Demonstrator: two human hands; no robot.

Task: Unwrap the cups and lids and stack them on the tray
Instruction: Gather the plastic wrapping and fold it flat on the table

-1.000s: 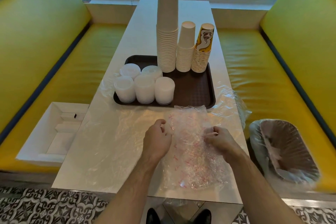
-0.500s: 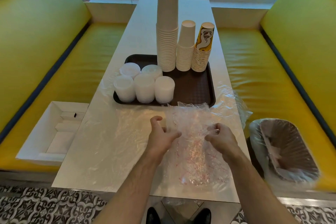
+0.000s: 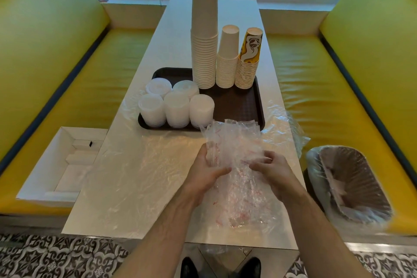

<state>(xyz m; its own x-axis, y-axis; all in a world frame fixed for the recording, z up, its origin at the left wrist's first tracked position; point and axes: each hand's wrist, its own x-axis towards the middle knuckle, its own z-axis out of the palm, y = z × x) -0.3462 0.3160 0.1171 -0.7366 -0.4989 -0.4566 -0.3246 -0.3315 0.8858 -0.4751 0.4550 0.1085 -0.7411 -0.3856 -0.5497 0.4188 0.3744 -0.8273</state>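
Observation:
A dark brown tray point(image 3: 239, 106) sits mid-table. On its far side stand a tall stack of plain paper cups point(image 3: 204, 47), a shorter plain stack point(image 3: 227, 63) and a yellow printed stack point(image 3: 248, 63). Several stacks of white lids point(image 3: 176, 110) fill its near left part. In front of the tray, my left hand point(image 3: 206, 171) and my right hand point(image 3: 274, 171) both grip a crumpled clear plastic wrapper with red print point(image 3: 237, 160), bunching it up off the table.
More clear plastic film point(image 3: 135, 171) lies spread over the white table and hangs off its right edge point(image 3: 293, 133). An open white box point(image 3: 61, 165) rests on the left yellow bench. A lined bin point(image 3: 352, 183) stands at the right.
Both hands have gathered the wrapper, lifting and bunching it from flat on the table; its far edge has risen toward the tray's near rim.

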